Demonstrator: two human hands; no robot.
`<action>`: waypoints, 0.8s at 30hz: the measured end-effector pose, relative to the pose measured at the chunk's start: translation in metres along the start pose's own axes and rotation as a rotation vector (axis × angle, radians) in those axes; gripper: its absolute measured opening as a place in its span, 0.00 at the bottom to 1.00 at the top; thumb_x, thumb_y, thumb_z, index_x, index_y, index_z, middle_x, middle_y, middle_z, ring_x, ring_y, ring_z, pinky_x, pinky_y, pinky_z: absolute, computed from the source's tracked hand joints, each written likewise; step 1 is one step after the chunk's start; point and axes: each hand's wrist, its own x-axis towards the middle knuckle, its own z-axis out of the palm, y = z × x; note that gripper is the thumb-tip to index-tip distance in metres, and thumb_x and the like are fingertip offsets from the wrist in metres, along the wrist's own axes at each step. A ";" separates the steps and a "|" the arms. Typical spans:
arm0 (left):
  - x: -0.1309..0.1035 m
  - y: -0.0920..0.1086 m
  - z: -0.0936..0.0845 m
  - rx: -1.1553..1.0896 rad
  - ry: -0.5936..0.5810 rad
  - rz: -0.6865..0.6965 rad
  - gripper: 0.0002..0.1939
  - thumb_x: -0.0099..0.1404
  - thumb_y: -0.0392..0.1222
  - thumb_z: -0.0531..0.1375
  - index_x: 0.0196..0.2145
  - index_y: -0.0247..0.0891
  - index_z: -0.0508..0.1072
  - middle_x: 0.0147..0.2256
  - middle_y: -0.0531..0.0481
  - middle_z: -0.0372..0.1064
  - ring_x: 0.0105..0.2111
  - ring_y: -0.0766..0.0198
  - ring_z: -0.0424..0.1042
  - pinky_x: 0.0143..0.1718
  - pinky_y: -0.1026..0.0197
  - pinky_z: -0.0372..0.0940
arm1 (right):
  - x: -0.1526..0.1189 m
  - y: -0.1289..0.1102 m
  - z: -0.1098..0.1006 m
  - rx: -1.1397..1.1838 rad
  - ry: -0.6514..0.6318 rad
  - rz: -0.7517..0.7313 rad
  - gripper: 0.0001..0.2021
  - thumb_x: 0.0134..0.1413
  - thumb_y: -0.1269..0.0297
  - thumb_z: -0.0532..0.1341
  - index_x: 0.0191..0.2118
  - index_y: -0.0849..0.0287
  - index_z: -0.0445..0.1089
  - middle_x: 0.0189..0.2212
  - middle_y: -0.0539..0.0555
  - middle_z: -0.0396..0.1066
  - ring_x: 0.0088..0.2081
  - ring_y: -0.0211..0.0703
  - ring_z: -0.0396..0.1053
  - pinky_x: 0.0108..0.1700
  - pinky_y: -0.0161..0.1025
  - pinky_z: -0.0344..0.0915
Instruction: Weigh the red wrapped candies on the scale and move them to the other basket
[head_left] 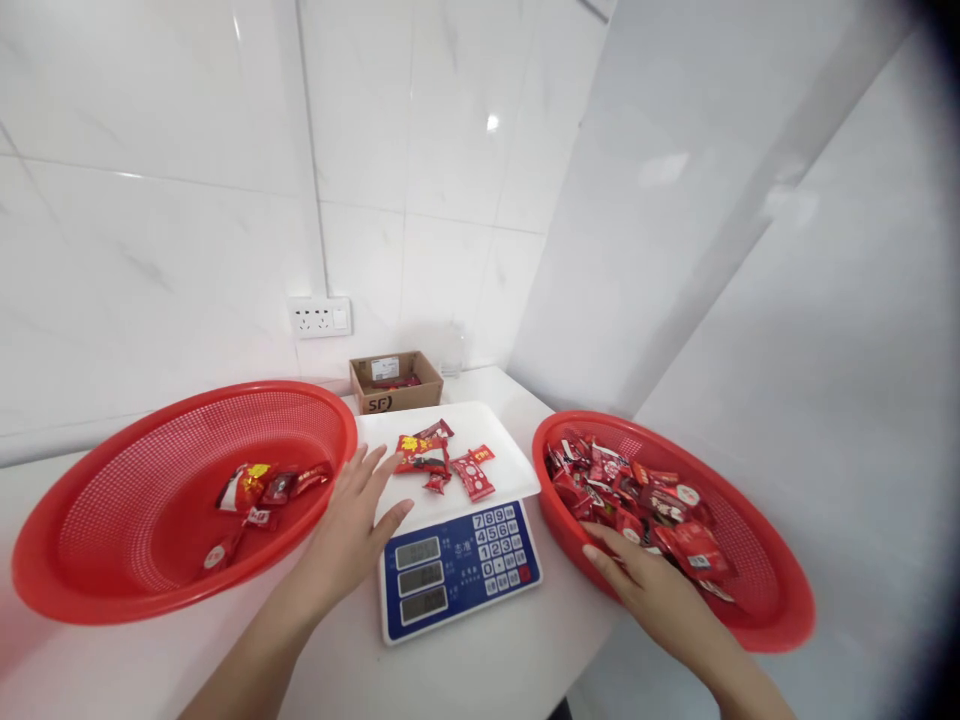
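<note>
A blue-and-white scale stood in the middle, its white tray bearing a loose cluster of red packets. The left hand was spread and empty at the tray's nine o'clock edge — whether it touched the tray was unclear. The right hand reached over the near rim of the red basket at three o'clock, its fingertips by the heaped packets; whether it pinched one or the rim could not be told. Another red basket lay at nine o'clock with a few packets, and an open carton at twelve. A palm resting on the tray could have skewed the weight reading, a sideways brush could have swept packets off, and pressure on the right basket's rim — close to the table edge — could have tipped it.
</note>
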 end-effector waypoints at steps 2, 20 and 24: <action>-0.002 0.006 0.001 0.017 -0.080 0.031 0.25 0.67 0.52 0.48 0.60 0.47 0.54 0.62 0.48 0.48 0.63 0.52 0.39 0.59 0.42 0.47 | -0.001 -0.003 0.000 -0.013 0.017 -0.031 0.26 0.56 0.49 0.46 0.54 0.56 0.65 0.53 0.55 0.67 0.54 0.51 0.63 0.54 0.47 0.59; 0.013 0.015 -0.004 0.243 -0.154 0.128 0.25 0.65 0.54 0.50 0.57 0.46 0.60 0.61 0.43 0.52 0.62 0.48 0.44 0.57 0.38 0.48 | -0.003 -0.003 0.002 -0.097 0.022 -0.044 0.26 0.58 0.50 0.43 0.54 0.55 0.64 0.51 0.55 0.68 0.51 0.53 0.66 0.49 0.48 0.63; -0.001 -0.007 -0.019 0.286 -0.034 0.063 0.24 0.64 0.54 0.51 0.56 0.44 0.62 0.59 0.44 0.56 0.60 0.49 0.52 0.56 0.42 0.54 | -0.004 -0.002 0.001 -0.105 0.007 -0.040 0.26 0.59 0.51 0.42 0.55 0.55 0.63 0.51 0.56 0.68 0.51 0.53 0.66 0.49 0.49 0.63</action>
